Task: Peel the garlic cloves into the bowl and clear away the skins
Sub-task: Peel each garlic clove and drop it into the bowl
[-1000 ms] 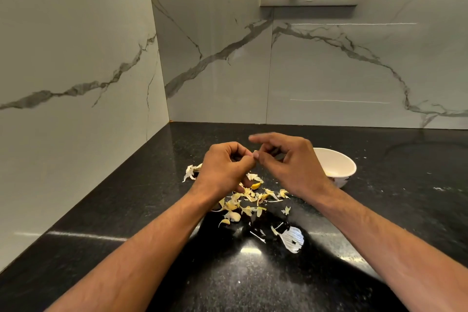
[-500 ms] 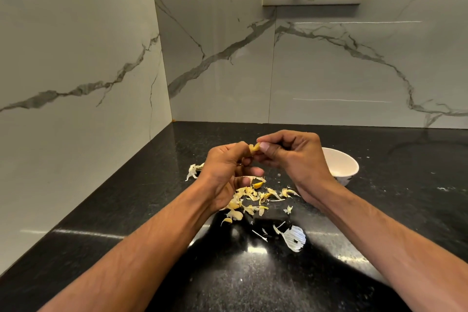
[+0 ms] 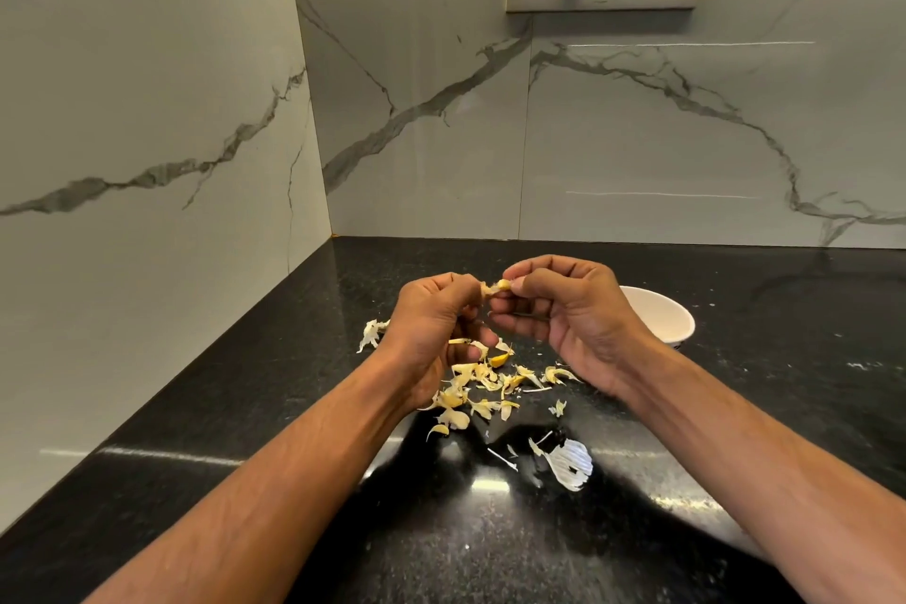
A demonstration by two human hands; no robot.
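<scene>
Since 0.5 s ago you've barely shifted: left hand & right hand both pinch the clove left of the bowl, mid-peel; next, strip skin w/ care, then drop it in.

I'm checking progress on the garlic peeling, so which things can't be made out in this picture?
- Inside of the bowl, head view: the right hand covers its near side, so any peeled cloves are unseen.
- Garlic clove: mostly hidden between both hands' fingertips; how much skin remains is unclear.
- Skins on the counter: the left hand overlaps part of the pile; whole cloves among them are too small to tell.
</scene>
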